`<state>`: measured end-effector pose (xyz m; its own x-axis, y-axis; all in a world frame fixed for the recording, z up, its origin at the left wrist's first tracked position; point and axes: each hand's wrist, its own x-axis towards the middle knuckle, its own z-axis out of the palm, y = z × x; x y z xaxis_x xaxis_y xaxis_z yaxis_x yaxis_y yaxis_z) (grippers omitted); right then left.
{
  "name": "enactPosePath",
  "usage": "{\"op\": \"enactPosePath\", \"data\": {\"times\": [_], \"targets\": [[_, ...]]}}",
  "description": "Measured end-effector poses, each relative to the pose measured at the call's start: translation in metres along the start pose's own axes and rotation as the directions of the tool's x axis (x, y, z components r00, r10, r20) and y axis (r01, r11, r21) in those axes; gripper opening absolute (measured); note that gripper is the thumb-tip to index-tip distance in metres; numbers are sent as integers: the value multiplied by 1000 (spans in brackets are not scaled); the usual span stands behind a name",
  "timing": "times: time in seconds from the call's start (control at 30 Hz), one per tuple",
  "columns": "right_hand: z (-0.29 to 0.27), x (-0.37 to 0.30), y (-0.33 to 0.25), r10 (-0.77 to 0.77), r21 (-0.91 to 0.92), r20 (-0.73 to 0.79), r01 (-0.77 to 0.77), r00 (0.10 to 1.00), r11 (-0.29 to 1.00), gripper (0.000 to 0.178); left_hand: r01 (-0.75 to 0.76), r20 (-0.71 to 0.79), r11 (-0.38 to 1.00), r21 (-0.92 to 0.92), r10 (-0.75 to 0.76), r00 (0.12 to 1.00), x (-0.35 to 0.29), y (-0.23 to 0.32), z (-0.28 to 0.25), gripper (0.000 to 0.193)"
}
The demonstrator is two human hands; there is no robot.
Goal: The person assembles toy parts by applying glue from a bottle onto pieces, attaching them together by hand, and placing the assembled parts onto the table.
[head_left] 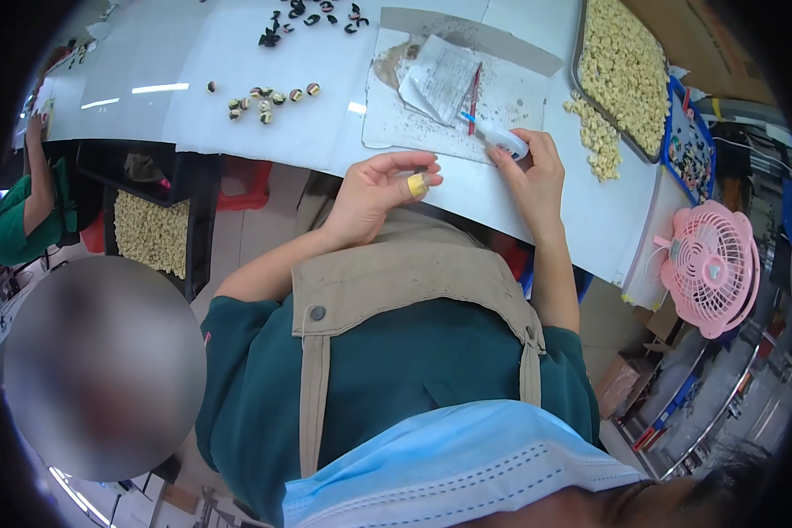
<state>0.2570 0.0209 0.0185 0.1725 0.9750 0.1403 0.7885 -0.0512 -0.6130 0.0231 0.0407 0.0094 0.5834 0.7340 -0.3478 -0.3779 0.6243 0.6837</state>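
Observation:
In my right hand (539,172) is a small white glue bottle (507,141) with a thin blue nozzle that points left, over the dirty white board (396,132). Thumb and fingers of my left hand (380,192) are pinched together near the table's front edge. A small dark bit shows at those fingertips, too small to name. Yellow tape (417,184) wraps the left thumb. On the board lie a crumpled printed paper (437,79) and a thin red stick (474,99). To the left, several small cream, black and red pieces (268,103) sit in a loose group.
Black curved pieces (312,16) are scattered at the back. At right stand a tray heaped with cream pieces (620,70), a blue tray of small parts (691,145) and a pink fan (711,268). A black crate of cream pieces (202,238) and a co-worker's green sleeve (31,211) are at left.

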Motion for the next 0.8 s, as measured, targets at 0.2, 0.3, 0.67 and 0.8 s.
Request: {"op": "enactPosePath", "data": {"times": [0.2, 0.3, 0.67, 0.8], "targets": [[7, -25, -23, 158, 812, 172, -231, 972, 536, 24, 38, -14, 998, 45, -37, 999, 1, 0, 6, 29], [9, -35, -36, 24, 895, 233, -224, 972, 385, 24, 99, 2, 987, 128, -100, 995, 1, -4, 8, 29], [20, -38, -43, -16, 866, 170, -141, 985, 479, 26, -145, 81, 974, 173, 132, 988, 1, -18, 12, 37], [16, -36, -50, -53, 868, 148, -104, 988, 485, 29, -214, 137, 935, 283, 181, 974, 1, -18, 8, 33]]}}
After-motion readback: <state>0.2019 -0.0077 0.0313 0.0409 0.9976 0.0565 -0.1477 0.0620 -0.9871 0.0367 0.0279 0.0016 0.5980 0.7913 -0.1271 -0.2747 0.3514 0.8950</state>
